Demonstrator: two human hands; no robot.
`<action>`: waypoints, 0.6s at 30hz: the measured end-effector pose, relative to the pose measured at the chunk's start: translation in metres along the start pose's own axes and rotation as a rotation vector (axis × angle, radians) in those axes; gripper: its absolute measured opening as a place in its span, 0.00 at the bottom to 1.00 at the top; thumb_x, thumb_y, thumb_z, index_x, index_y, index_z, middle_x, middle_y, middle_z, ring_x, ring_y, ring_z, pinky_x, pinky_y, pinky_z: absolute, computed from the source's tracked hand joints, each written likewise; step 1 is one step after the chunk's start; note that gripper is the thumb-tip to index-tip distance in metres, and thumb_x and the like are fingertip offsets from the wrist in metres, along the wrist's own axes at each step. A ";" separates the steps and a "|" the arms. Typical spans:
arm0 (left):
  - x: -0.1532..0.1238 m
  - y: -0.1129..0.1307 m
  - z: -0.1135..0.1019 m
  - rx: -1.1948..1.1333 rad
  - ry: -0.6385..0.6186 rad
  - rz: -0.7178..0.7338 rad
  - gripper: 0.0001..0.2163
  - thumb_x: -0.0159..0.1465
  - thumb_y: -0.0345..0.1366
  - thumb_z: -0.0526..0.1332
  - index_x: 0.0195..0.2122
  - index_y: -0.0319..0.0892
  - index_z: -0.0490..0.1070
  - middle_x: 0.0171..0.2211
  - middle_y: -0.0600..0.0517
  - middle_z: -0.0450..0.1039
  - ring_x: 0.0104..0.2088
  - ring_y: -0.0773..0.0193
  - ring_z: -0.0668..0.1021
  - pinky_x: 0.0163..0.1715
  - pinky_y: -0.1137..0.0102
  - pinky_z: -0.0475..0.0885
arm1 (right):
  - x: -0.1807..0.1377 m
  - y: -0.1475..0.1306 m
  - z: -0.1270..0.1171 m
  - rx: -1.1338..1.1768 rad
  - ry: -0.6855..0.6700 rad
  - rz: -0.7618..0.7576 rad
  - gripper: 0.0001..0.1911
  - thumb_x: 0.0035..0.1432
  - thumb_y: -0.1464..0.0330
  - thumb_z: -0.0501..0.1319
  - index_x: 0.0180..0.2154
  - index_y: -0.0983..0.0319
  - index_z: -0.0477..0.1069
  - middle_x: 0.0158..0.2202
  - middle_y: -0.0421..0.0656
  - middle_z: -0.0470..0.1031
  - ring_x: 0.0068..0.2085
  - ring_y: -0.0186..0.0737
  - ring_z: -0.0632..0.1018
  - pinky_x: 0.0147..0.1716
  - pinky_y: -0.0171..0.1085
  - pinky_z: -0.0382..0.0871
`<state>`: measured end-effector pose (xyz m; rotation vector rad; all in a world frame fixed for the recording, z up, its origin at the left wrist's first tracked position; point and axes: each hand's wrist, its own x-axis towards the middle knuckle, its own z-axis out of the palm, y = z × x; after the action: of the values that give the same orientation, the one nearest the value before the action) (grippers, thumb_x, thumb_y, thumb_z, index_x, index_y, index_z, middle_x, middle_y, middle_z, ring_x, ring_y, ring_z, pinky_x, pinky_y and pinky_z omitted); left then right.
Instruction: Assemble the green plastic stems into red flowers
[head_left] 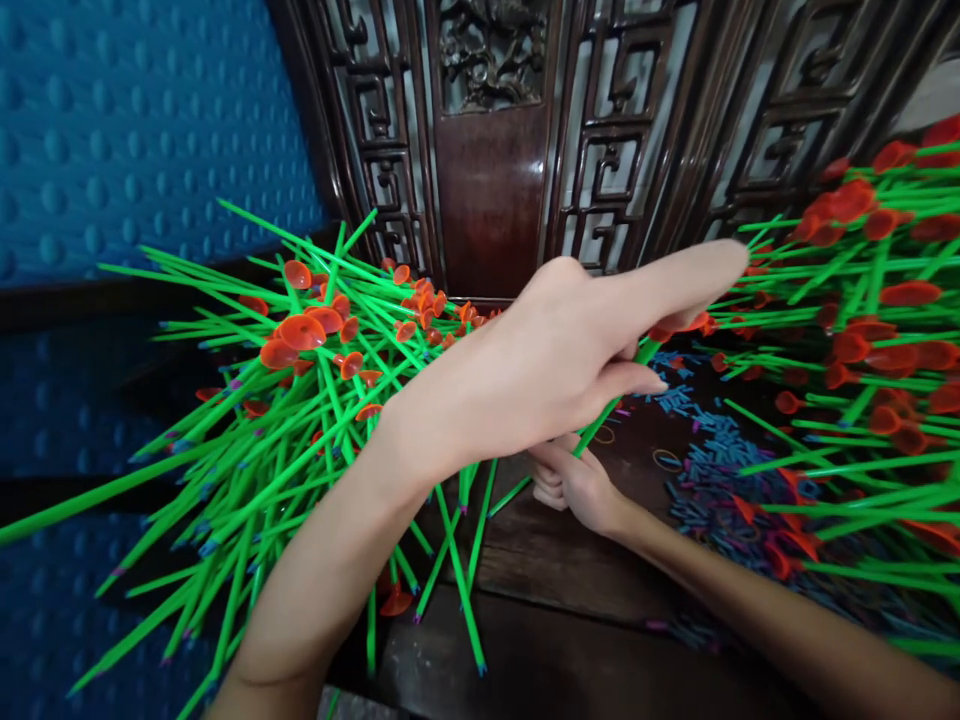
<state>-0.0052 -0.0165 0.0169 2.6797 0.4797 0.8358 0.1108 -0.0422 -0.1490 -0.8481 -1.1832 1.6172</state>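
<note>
**Green stick (598,428) in the fingers, work apparently partway along**

Two big piles flank the middle of the frame. The left pile (259,425) of green sticks fans out from the centre towards the left edge, with orange cups (301,331) among them and small blue or purple tips at many of the ends. These look like the finished share. The right pile (862,510), also of sticks and cups, fills the right side and is likely what is left, though its ends are too blurred to check. Loose blue and purple bits (720,470) lie scattered at centre right on the dark wooden tabletop (555,560), so supplies remain.

The stick slants just right of centre. The left hand (555,350), reaching across from lower left, appears to grasp its upper part between thumb and curled fingers, index finger stretched out. The right hand (589,490), below it, has its grip closed around the lower part, fingers curled in. Whether that end carries a tip, I cannot tell; the fingers cover it.
</note>
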 end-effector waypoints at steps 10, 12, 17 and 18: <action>-0.003 0.004 -0.004 0.060 0.011 0.048 0.07 0.62 0.28 0.65 0.40 0.41 0.71 0.33 0.62 0.76 0.34 0.71 0.81 0.37 0.77 0.76 | -0.005 0.009 -0.002 -0.141 0.015 -0.026 0.34 0.55 0.41 0.56 0.15 0.56 0.46 0.13 0.29 0.42 0.16 0.26 0.47 0.16 0.34 0.41; -0.004 -0.001 -0.004 0.046 0.050 0.068 0.07 0.62 0.29 0.66 0.39 0.41 0.69 0.33 0.61 0.76 0.33 0.70 0.81 0.37 0.75 0.78 | -0.006 0.000 -0.005 -0.210 0.006 -0.040 0.32 0.57 0.44 0.59 0.16 0.58 0.52 0.14 0.30 0.49 0.17 0.27 0.53 0.19 0.34 0.47; -0.004 -0.008 -0.006 -0.023 0.104 0.078 0.07 0.62 0.31 0.66 0.38 0.41 0.69 0.35 0.57 0.79 0.33 0.68 0.83 0.35 0.75 0.81 | -0.017 -0.060 -0.025 -0.834 -0.122 -0.143 0.32 0.44 0.52 0.74 0.47 0.62 0.72 0.41 0.44 0.76 0.40 0.42 0.75 0.40 0.41 0.70; -0.004 -0.007 -0.008 -0.032 0.132 0.073 0.07 0.62 0.31 0.66 0.38 0.41 0.69 0.35 0.56 0.79 0.32 0.68 0.83 0.35 0.75 0.81 | -0.021 -0.077 -0.030 -0.975 -0.127 -0.208 0.40 0.42 0.53 0.75 0.54 0.62 0.69 0.49 0.48 0.76 0.47 0.47 0.75 0.48 0.44 0.70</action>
<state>-0.0144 -0.0104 0.0186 2.6380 0.3967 1.0379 0.1665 -0.0446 -0.0842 -1.1560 -2.1223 0.8743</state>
